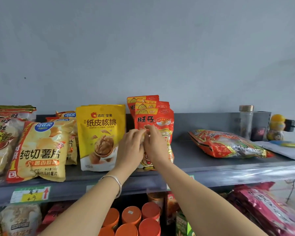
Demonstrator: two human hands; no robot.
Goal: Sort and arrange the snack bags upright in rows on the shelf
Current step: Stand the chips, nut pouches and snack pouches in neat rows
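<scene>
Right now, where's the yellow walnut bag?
Head view, left of centre: the yellow walnut bag stands upright on the grey shelf, potato chip bags to its left, red pouches to its right.

Clear bottle (246, 123) beside yellow figurine (277, 127)

Glossy red plastic snack pouches (154, 117) stand upright in a front-to-back row on the grey metal shelf (194, 155). Just left stands a yellow walnut pouch (100, 133), then pale yellow crisp bags (41, 150). A red-and-silver foil bag (228, 144) lies flat, right.
</scene>
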